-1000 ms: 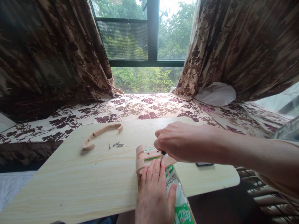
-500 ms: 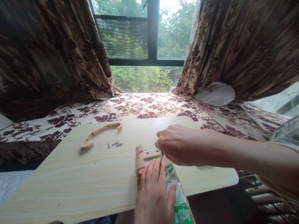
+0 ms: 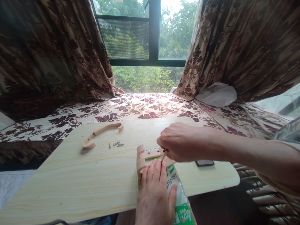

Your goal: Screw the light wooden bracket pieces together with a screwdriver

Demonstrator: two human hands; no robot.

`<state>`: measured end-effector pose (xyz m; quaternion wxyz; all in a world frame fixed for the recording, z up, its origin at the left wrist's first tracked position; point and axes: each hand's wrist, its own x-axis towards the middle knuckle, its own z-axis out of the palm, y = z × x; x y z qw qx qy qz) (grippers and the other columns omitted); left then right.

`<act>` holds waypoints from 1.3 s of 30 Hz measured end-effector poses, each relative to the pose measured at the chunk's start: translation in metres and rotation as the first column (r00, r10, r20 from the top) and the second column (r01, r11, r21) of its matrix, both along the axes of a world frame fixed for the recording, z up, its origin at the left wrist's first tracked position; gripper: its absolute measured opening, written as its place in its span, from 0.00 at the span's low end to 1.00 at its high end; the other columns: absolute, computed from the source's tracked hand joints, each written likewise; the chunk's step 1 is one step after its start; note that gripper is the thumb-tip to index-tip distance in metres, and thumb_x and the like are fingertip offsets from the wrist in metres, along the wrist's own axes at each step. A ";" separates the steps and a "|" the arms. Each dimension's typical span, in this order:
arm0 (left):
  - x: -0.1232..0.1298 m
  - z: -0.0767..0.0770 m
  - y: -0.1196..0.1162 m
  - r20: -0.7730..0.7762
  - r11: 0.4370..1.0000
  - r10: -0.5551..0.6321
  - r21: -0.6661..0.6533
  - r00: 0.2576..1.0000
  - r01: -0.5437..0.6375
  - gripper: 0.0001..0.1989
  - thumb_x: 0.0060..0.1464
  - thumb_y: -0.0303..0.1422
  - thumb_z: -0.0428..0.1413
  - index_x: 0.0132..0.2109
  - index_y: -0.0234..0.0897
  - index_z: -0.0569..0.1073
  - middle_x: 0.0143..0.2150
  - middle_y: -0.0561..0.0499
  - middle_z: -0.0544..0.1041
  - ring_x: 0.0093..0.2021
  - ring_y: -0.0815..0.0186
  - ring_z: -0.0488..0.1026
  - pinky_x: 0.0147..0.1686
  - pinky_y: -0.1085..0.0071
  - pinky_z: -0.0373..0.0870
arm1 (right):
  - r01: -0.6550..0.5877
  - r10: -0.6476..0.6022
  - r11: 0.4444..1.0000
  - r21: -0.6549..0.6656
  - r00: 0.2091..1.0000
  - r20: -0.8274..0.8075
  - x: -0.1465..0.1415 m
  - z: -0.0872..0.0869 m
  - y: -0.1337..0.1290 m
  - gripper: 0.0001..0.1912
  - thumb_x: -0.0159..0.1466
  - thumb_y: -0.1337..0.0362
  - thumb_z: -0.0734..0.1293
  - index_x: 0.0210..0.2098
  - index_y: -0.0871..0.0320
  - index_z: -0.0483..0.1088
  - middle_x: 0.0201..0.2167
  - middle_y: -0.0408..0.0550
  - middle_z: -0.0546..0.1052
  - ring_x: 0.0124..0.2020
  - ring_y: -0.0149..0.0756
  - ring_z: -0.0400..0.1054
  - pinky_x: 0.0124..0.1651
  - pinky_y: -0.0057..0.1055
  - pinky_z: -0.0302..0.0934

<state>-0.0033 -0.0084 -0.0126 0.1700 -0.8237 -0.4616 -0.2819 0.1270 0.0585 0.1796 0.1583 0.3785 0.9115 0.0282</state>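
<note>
The wooden parts (image 3: 154, 153) lie on the far end of the carton (image 3: 181, 200), which juts over the near edge of the table (image 3: 89, 178). My left hand (image 3: 154, 193) lies flat over them, fingers close together, thumb spread right. My right hand (image 3: 174, 140), coming in from the right, is curled around the driver (image 3: 163, 157), its shaft slanting down to my left fingertips. Most room is leftward, the screws (image 3: 116, 144) and curved piece (image 3: 100, 132) farther off; a dark slab (image 3: 205, 163) sits right.
</note>
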 end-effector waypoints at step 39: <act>-0.010 -0.008 0.011 -0.167 0.990 -0.019 0.131 0.986 0.041 0.30 0.56 0.50 0.47 0.57 0.32 0.64 0.58 0.47 0.69 0.56 0.60 0.67 0.49 0.64 0.67 | -0.027 0.027 0.996 -0.082 1.000 -0.008 0.003 0.008 -0.002 0.10 0.55 0.76 0.62 0.30 0.61 0.74 0.30 0.50 0.76 0.24 0.30 0.62 0.24 0.29 0.47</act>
